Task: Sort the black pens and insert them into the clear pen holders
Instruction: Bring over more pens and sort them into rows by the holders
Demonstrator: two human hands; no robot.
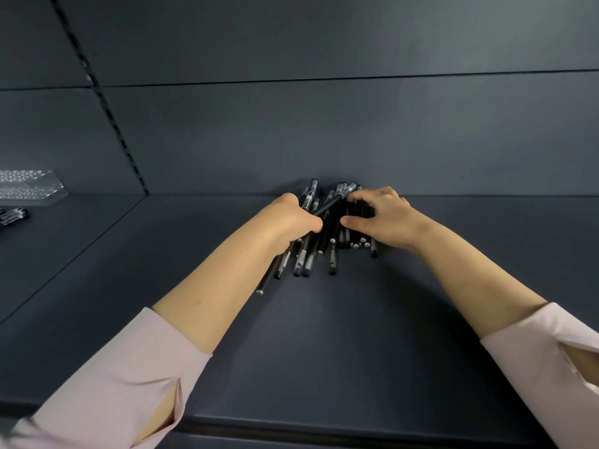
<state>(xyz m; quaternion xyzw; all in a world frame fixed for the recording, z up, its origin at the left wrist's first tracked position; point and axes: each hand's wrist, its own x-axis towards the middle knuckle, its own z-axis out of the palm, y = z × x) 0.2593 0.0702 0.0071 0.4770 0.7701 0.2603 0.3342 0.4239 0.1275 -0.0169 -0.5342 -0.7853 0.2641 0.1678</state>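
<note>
Black pens (328, 233), L hand (291, 222) grips, R hand (384, 218) grasps

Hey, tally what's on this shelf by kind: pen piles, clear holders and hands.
Pen piles: 2, the big pile and the small bunch
Clear holder: 1
Hands: 2, left hand, right hand
Total: 5. Single pens overlap too much to count.

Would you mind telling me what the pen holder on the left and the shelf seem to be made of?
Pen holder: likely clear glossy plastic, perhaps acrylic; it is see-through, with bright glinting highlights. Shelf: probably painted metal or laminate, matte dark grey; smooth, with hardly any reflection.
</note>
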